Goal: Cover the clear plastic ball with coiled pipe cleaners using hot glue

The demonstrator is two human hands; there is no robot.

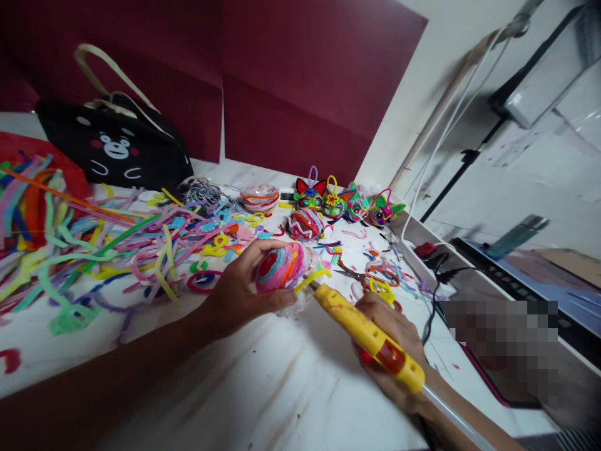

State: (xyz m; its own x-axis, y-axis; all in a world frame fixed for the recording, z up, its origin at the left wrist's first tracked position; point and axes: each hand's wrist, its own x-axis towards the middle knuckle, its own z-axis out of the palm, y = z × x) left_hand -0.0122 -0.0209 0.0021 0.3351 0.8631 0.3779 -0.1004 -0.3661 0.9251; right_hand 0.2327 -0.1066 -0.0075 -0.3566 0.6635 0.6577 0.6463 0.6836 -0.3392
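Fingers and thumb of my left hand (248,282) wrap round a clear ball (284,272) partly covered in coils of pink, red, orange and blue fuzzy pipe cleaner. A yellow pipe cleaner piece (313,279) sticks out from the ball's right side. My right hand (392,351) grips a yellow glue gun (364,326) with a clear glue stick coming out of its rear. The gun's nozzle is at the yellow piece; whether it touches is too small to tell. Beyond the ball sits another striped ball (305,224), near several cat-faced ornaments (310,194).
Loose pipe cleaners (117,244) cover the table's left side. Scissors (354,274) lie behind the glue gun. A black bag (117,150) and a coil-lined clear bowl shape (260,197) stand at the back. Cables (439,282) and a dark-screened device (498,363) are at right.
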